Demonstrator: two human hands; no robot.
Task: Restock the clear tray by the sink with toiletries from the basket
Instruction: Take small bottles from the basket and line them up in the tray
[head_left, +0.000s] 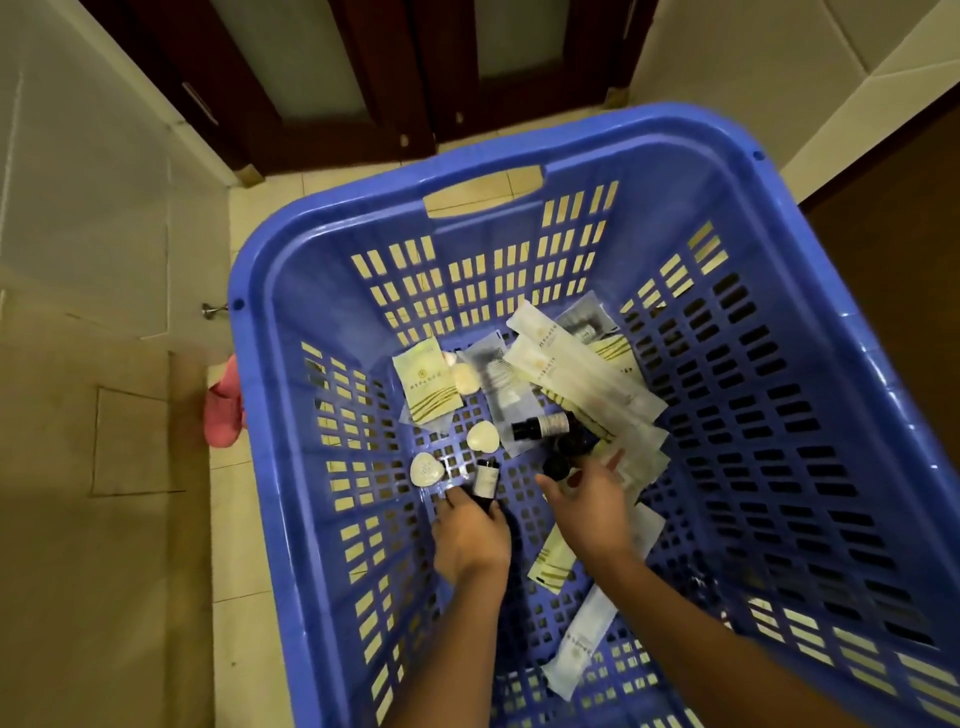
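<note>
Here, left hand (470, 538) grips bottle (484, 480) inside basket (779, 270).

Blue slotted basket (291, 405); white, gold-striped sachet (427, 387); pink slipper (224, 410)

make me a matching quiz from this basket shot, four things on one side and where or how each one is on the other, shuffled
1 left hand
2 right hand
3 pink slipper
4 square sachet

a outside the blue basket, by its left wall
b open, fingers spread, holding nothing
c grips a small dark bottle
d lies flat on the basket bottom

Pairs: 1-c, 2-b, 3-a, 4-d
</note>
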